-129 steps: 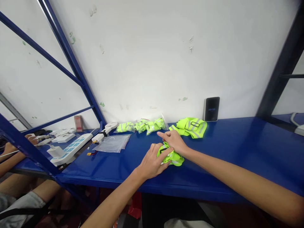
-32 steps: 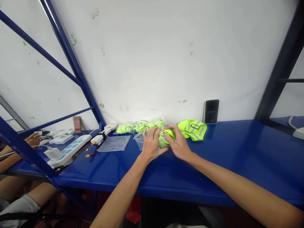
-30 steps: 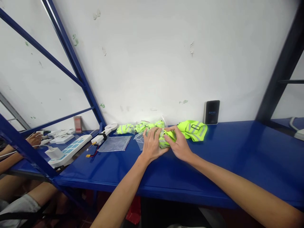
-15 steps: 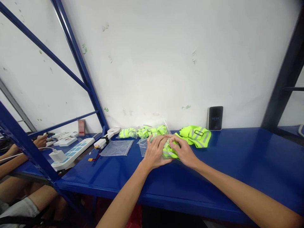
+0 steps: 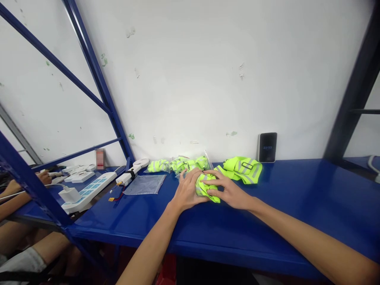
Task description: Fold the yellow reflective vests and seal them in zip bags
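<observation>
My left hand (image 5: 188,190) is curled round a rolled bundle of neon-yellow reflective strap (image 5: 207,186) with silver stripes, partly inside a clear plastic bag. From the right, my right hand (image 5: 230,190) presses its thumb and fingers against the same bundle. Most of the bag is hidden behind my left hand. Just beyond my right hand lies a loose yellow reflective strap (image 5: 252,171) with a dark rectangular outline on it. Behind my left hand, bagged yellow bundles (image 5: 183,164) lie along the wall.
To the left are a flat clear bag (image 5: 145,185), a small white fan (image 5: 140,162), a white pack with wires (image 5: 125,179) and a power strip (image 5: 90,193). A phone (image 5: 267,147) leans on the wall. Beyond the blue post (image 5: 38,182), another person's hand (image 5: 44,177) shows.
The bundle has shifted slightly left and towards me, and more of it shows. My right-hand fingers have spread further over its right side.
</observation>
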The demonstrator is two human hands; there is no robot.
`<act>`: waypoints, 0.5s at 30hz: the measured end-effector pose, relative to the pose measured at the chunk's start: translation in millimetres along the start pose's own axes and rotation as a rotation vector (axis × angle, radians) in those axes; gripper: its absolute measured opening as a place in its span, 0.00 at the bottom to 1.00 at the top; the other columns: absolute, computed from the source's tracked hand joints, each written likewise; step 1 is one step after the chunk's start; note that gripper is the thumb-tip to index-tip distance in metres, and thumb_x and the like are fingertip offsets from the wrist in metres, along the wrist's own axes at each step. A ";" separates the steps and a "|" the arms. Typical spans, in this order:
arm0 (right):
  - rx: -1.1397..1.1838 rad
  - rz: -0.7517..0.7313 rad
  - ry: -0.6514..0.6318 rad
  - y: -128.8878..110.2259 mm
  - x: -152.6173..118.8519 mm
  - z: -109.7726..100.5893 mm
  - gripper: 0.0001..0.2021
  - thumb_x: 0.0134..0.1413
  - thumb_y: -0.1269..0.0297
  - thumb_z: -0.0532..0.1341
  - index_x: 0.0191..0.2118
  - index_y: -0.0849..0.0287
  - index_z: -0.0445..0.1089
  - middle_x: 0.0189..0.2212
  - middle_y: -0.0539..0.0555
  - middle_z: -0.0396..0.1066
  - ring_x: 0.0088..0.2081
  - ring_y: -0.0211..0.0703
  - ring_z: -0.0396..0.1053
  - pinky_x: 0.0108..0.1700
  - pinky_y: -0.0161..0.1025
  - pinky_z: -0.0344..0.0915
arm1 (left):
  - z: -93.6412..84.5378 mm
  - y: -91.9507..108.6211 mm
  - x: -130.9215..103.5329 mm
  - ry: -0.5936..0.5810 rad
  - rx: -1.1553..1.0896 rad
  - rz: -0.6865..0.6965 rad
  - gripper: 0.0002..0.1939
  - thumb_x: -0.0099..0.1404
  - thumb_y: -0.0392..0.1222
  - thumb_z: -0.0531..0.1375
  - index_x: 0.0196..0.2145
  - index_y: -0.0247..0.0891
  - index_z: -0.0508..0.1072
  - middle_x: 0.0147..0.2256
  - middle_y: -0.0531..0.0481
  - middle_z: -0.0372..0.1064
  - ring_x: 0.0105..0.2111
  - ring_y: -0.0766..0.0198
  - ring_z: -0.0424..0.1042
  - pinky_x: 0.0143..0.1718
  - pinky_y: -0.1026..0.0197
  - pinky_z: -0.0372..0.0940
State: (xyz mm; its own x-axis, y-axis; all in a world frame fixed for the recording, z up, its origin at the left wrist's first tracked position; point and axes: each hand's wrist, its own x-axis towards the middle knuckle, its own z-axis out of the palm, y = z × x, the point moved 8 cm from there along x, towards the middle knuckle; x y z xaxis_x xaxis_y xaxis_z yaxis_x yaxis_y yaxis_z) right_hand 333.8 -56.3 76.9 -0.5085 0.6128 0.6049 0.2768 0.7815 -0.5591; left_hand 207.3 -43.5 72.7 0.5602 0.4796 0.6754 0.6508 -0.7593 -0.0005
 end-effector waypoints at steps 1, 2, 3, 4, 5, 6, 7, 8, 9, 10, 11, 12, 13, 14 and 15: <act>-0.020 -0.011 0.006 1.4 0.6 1.8 0.16 0.59 0.57 0.61 0.52 0.46 0.72 0.58 0.57 0.61 0.60 0.54 0.59 0.60 0.55 0.58 | 1.4 1.4 0.1 0.003 -0.003 0.009 0.39 0.53 0.60 0.64 0.57 0.39 0.60 0.55 0.35 0.66 0.58 0.47 0.62 0.62 0.41 0.43; -0.042 -0.021 0.015 3.0 1.6 3.6 0.15 0.59 0.58 0.60 0.52 0.47 0.73 0.56 0.58 0.61 0.59 0.53 0.60 0.60 0.54 0.59 | 2.9 2.5 0.2 0.006 -0.006 0.016 0.38 0.54 0.59 0.64 0.57 0.39 0.60 0.54 0.36 0.66 0.58 0.48 0.63 0.62 0.42 0.44; -0.067 -0.031 0.025 4.4 2.8 5.6 0.14 0.60 0.58 0.59 0.50 0.47 0.73 0.55 0.58 0.62 0.58 0.53 0.60 0.59 0.54 0.60 | 4.3 3.0 0.3 0.008 -0.008 0.023 0.37 0.54 0.59 0.64 0.56 0.39 0.60 0.54 0.36 0.67 0.57 0.48 0.64 0.62 0.42 0.45; -0.093 -0.043 0.038 5.2 4.1 7.4 0.13 0.61 0.58 0.58 0.49 0.48 0.74 0.54 0.58 0.62 0.57 0.52 0.61 0.59 0.53 0.60 | 5.5 3.1 0.3 0.010 -0.009 0.028 0.36 0.55 0.57 0.64 0.56 0.38 0.60 0.53 0.37 0.68 0.57 0.49 0.64 0.61 0.42 0.46; -0.119 -0.056 0.056 5.4 5.4 8.7 0.13 0.61 0.58 0.58 0.48 0.49 0.75 0.52 0.59 0.62 0.56 0.52 0.61 0.58 0.54 0.60 | 6.6 2.9 0.3 0.009 -0.007 0.033 0.35 0.56 0.56 0.64 0.56 0.38 0.60 0.52 0.37 0.68 0.56 0.50 0.65 0.61 0.42 0.46; -0.143 -0.065 0.072 5.0 6.6 9.6 0.12 0.61 0.59 0.58 0.47 0.49 0.75 0.51 0.59 0.61 0.55 0.52 0.61 0.58 0.54 0.60 | 7.2 2.4 0.3 0.008 -0.005 0.039 0.34 0.56 0.55 0.64 0.56 0.38 0.60 0.52 0.38 0.68 0.55 0.50 0.66 0.61 0.42 0.46; -0.161 -0.070 0.079 4.1 7.6 10.2 0.12 0.61 0.58 0.58 0.46 0.50 0.76 0.51 0.59 0.61 0.55 0.53 0.62 0.58 0.55 0.60 | 7.4 1.8 0.3 0.006 -0.005 0.046 0.34 0.57 0.54 0.63 0.56 0.38 0.60 0.52 0.38 0.69 0.55 0.51 0.66 0.61 0.43 0.46; -0.168 -0.066 0.076 3.3 8.2 10.5 0.12 0.61 0.58 0.58 0.45 0.50 0.76 0.50 0.59 0.61 0.54 0.53 0.62 0.58 0.56 0.60 | 7.4 1.3 0.2 -0.001 -0.007 0.056 0.33 0.57 0.54 0.63 0.56 0.38 0.60 0.51 0.39 0.69 0.55 0.51 0.66 0.61 0.43 0.46; -0.157 -0.051 0.066 3.0 8.5 9.8 0.12 0.60 0.58 0.59 0.45 0.50 0.76 0.51 0.59 0.61 0.55 0.54 0.61 0.58 0.57 0.59 | 7.0 0.6 0.1 -0.010 -0.012 0.064 0.33 0.58 0.55 0.63 0.56 0.38 0.60 0.51 0.39 0.69 0.55 0.51 0.67 0.61 0.43 0.47; -0.124 -0.024 0.049 3.5 8.6 8.3 0.12 0.59 0.57 0.59 0.46 0.49 0.75 0.51 0.59 0.61 0.56 0.54 0.61 0.59 0.57 0.59 | 6.2 -0.5 0.1 -0.018 -0.018 0.066 0.33 0.58 0.56 0.63 0.56 0.38 0.60 0.51 0.39 0.69 0.55 0.52 0.66 0.61 0.44 0.47; -0.062 0.010 0.039 4.6 8.3 5.3 0.13 0.59 0.56 0.60 0.48 0.48 0.74 0.53 0.58 0.61 0.57 0.54 0.60 0.59 0.56 0.59 | 4.8 -2.2 0.3 -0.023 -0.026 0.060 0.34 0.58 0.57 0.63 0.56 0.39 0.60 0.52 0.39 0.69 0.55 0.52 0.66 0.61 0.44 0.48; 0.031 0.050 0.043 6.6 7.8 0.4 0.15 0.58 0.56 0.60 0.50 0.48 0.72 0.54 0.57 0.61 0.58 0.53 0.60 0.59 0.55 0.60 | 3.0 -4.1 0.5 -0.024 -0.035 0.050 0.35 0.57 0.57 0.63 0.56 0.39 0.59 0.52 0.39 0.68 0.55 0.51 0.66 0.61 0.44 0.48; 0.142 0.094 0.062 9.5 7.3 -5.7 0.18 0.58 0.56 0.61 0.54 0.47 0.69 0.56 0.57 0.61 0.58 0.52 0.60 0.58 0.53 0.61 | 0.7 -5.8 0.8 -0.020 -0.045 0.038 0.35 0.56 0.58 0.63 0.56 0.39 0.59 0.52 0.39 0.68 0.55 0.51 0.65 0.60 0.45 0.49; 0.252 0.143 0.086 13.5 6.7 -11.5 0.22 0.56 0.56 0.62 0.57 0.47 0.65 0.57 0.56 0.60 0.58 0.51 0.62 0.57 0.52 0.64 | -1.8 -7.1 1.1 -0.009 -0.055 0.031 0.36 0.56 0.58 0.64 0.56 0.39 0.59 0.53 0.38 0.67 0.55 0.50 0.65 0.60 0.45 0.51; 0.340 0.195 0.098 18.1 6.2 -15.5 0.26 0.55 0.56 0.63 0.59 0.47 0.62 0.58 0.56 0.60 0.56 0.51 0.64 0.55 0.51 0.66 | -4.2 -7.3 1.3 0.004 -0.065 0.035 0.37 0.55 0.59 0.64 0.57 0.39 0.59 0.53 0.38 0.67 0.55 0.50 0.65 0.59 0.45 0.52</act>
State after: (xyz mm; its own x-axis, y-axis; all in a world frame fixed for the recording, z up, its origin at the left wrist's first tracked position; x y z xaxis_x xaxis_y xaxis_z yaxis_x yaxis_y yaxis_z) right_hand 348.3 -36.5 79.3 -0.3887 0.7669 0.5106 0.0663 0.5760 -0.8147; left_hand 201.1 -39.3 76.7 0.5798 0.4511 0.6786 0.5963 -0.8024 0.0240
